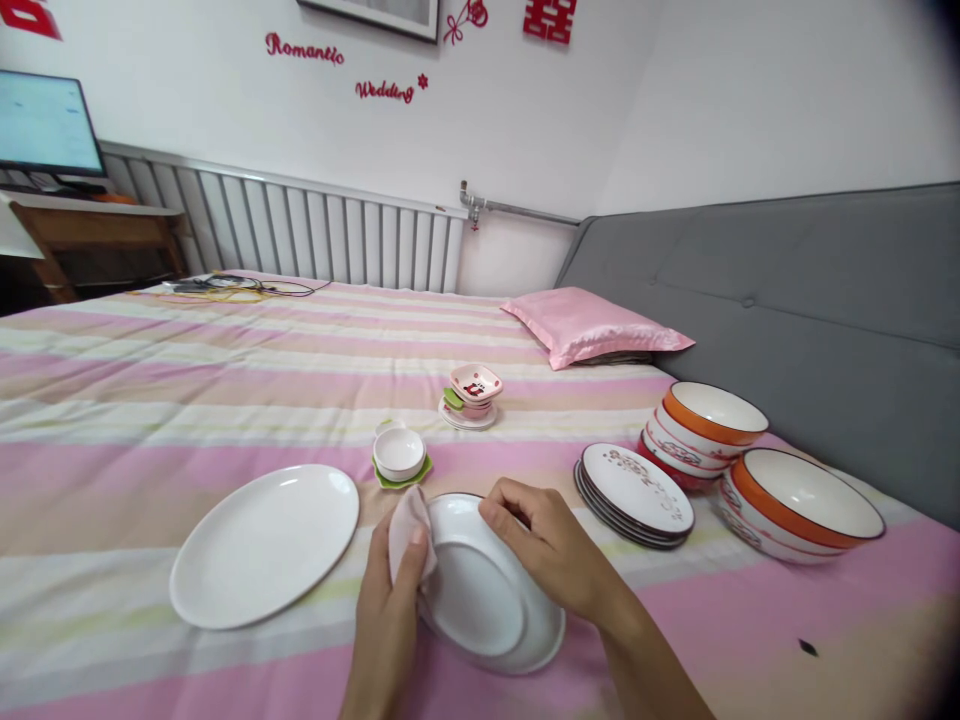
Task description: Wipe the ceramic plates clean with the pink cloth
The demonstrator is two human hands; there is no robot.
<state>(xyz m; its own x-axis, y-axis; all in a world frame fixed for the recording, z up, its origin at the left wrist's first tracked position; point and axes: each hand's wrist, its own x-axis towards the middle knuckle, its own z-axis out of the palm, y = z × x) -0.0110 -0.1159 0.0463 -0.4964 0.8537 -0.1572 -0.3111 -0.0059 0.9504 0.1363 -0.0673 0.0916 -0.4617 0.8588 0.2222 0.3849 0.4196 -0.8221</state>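
Note:
Between my hands a white plate [480, 600] is held tilted, its underside with the foot ring facing me. My left hand [394, 590] presses a pale pink cloth [409, 530] against the plate's left rim, the thumb lying over the cloth. Fingers of my right hand [544, 535] are curled over the plate's upper right rim. To the left lies a large white oval plate [266, 545]. Just beyond my hands, a small white bowl [399, 453] rests on a green leaf-shaped dish [405, 481]. On the right is a stack of dark-rimmed patterned plates [637, 490].
Orange-banded bowls [709, 425] are stacked at the right, with another large bowl [799, 505] beside them. Small pink dishes [476, 385] are piled in the middle of the striped bedsheet [300, 390]. Farther back lie a pink pillow [592, 325] and tangled cables [240, 287].

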